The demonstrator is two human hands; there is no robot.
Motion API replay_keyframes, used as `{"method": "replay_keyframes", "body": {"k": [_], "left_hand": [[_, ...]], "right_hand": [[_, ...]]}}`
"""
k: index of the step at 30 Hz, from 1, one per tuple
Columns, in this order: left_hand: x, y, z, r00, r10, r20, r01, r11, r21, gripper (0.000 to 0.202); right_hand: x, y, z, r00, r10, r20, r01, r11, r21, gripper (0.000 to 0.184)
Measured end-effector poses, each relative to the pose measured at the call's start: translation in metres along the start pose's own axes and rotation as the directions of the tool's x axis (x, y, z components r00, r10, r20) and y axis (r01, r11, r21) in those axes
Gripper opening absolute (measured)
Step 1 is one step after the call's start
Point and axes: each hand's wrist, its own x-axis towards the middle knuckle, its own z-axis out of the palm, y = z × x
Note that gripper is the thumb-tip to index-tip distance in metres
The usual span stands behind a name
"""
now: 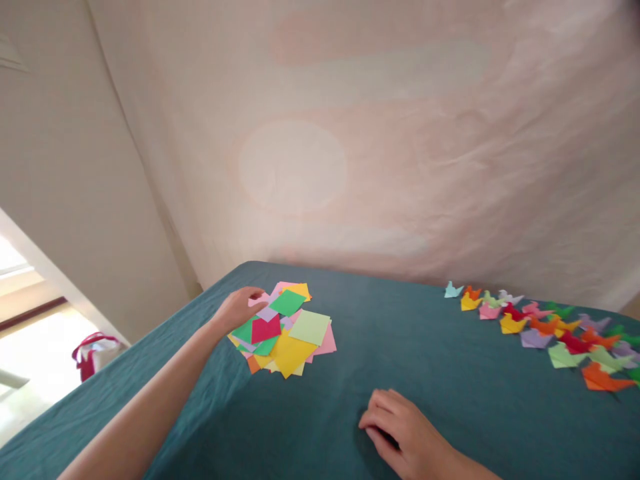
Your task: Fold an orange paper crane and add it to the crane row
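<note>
A loose pile of coloured paper squares (286, 330) lies on the teal tablecloth (410, 347), left of centre. My left hand (240, 308) reaches out to the pile's far left edge, fingers curled and pinching a pink sheet there. My right hand (400, 437) rests on the cloth near the front edge, palm down, fingers bent and close together, with nothing visible in it. It lies well apart from the pile.
Several folded paper cranes (545, 327) in many colours are spread along the table's right side. A pale wrinkled cloth backdrop (380, 147) hangs behind the table. A red and white bag (93, 352) sits on the floor at the left.
</note>
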Motion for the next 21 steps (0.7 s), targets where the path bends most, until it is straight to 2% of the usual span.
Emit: {"method": "replay_keyframes", "body": {"k": [2, 5, 7, 10, 14, 21], "left_hand": [[0.007, 0.019, 0.007, 0.987, 0.13, 0.093, -0.132, 0.991, 0.012, 0.046], [0.016, 0.039, 0.016, 0.94, 0.268, 0.21, -0.279, 0.96, 0.023, 0.057], [0.023, 0.047, 0.02, 0.877, 0.349, 0.331, -0.4, 0.911, 0.099, 0.07], [0.033, 0.051, 0.022, 0.835, 0.361, 0.415, -0.448, 0.885, 0.131, 0.079], [0.042, 0.052, 0.023, 0.838, 0.324, 0.439, -0.42, 0.896, 0.141, 0.076], [0.041, 0.049, 0.02, 0.899, 0.266, 0.348, -0.296, 0.954, 0.036, 0.046]], "right_hand": [[0.001, 0.0, -0.001, 1.0, -0.006, -0.006, 0.006, 1.0, -0.002, 0.018], [0.002, -0.001, -0.003, 1.0, -0.009, 0.001, 0.009, 1.0, 0.0, 0.018], [0.002, -0.001, -0.004, 1.0, -0.005, 0.009, 0.005, 1.0, -0.002, 0.018], [0.002, -0.002, -0.004, 1.0, 0.006, 0.019, -0.006, 1.0, -0.005, 0.019], [0.001, -0.001, -0.003, 1.0, 0.004, 0.028, -0.004, 1.0, -0.004, 0.019], [0.002, -0.002, -0.004, 0.999, 0.017, 0.037, -0.017, 1.0, -0.008, 0.018]]}}
